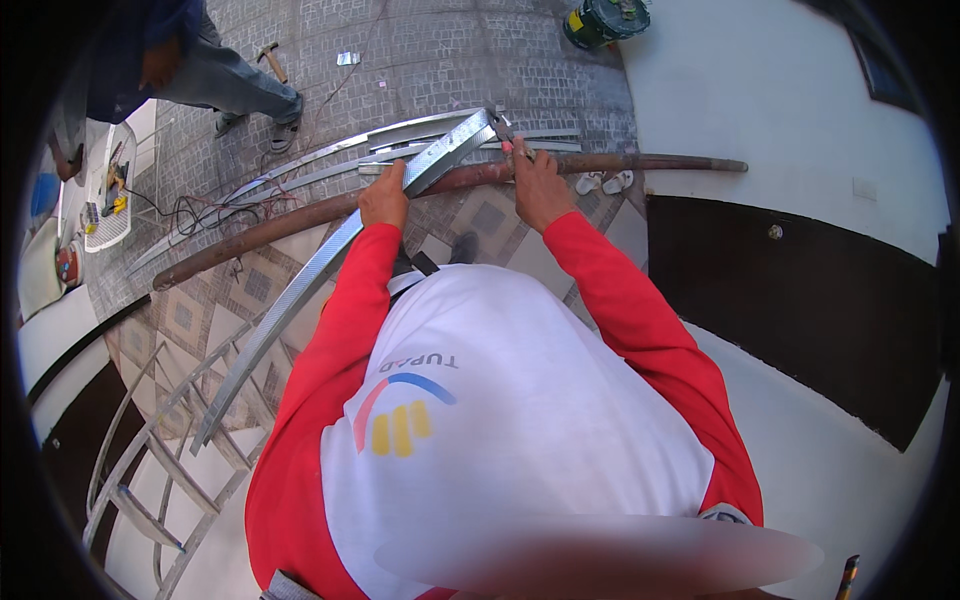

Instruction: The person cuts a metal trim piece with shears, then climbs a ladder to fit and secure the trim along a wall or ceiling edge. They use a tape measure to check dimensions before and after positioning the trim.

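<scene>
My left hand [384, 197] is closed around a long galvanized metal channel [300, 282], which slants from far centre to near left. My right hand [541, 188] grips a hand tool with red handles, snips or pliers [503, 128]. Its dark jaws meet the channel's far end; whether they bite into the metal is too small to tell. Beneath the channel a rusty brown pipe [460, 178] runs across from left to right. More thin metal channels [340, 150] lie on the floor just beyond the pipe.
Another person's leg [235, 78] stands far left, near a hammer [273, 62] and black cables [190, 212]. A white plastic piece [121, 150] bears tools. A green bucket [600, 22], slippers [605, 183], a dark door [780, 300] and a metal railing [165, 450] surround me.
</scene>
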The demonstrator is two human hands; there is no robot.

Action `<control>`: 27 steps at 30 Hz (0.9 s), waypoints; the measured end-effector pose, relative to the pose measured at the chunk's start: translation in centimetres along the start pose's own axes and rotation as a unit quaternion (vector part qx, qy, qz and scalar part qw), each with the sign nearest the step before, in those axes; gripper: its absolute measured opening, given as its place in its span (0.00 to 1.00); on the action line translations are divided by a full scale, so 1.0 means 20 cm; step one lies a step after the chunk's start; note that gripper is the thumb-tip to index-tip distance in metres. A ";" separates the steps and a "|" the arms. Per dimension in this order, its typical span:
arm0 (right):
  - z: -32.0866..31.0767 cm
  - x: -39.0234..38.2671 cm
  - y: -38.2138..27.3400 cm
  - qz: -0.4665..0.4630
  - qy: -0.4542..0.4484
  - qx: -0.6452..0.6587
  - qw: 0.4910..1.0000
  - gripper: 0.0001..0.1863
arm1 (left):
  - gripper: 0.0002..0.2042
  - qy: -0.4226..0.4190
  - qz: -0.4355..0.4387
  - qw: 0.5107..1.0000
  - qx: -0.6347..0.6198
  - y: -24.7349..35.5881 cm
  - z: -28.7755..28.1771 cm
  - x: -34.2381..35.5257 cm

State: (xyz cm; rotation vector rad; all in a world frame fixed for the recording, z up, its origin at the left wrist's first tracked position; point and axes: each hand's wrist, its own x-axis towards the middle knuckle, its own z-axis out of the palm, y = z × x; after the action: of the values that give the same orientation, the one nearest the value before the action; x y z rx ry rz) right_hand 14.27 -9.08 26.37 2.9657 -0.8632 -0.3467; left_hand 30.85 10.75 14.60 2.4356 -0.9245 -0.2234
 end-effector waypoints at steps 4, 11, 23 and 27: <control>0.03 -0.10 0.09 0.027 0.023 0.228 0.973 0.45 | 0.15 -0.005 0.002 1.000 0.011 0.02 -0.01 -0.02; 0.05 -0.20 0.20 0.030 0.006 0.187 0.982 0.29 | 0.17 -0.049 -0.012 0.997 0.051 0.08 -0.01 -0.05; 0.19 -0.36 0.41 0.071 -0.211 0.922 0.317 0.34 | 0.22 -0.067 -0.035 0.991 0.111 0.13 0.02 -0.05; 0.34 -0.28 0.38 0.043 -0.239 0.965 0.100 0.27 | 0.23 -0.055 -0.041 0.989 0.129 0.15 0.04 -0.06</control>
State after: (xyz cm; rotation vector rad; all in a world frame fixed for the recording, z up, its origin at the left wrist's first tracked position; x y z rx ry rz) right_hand 4.26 -12.29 21.57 -0.1475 0.3637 -0.0594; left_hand 28.07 9.31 15.50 2.7258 -0.9526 -0.2862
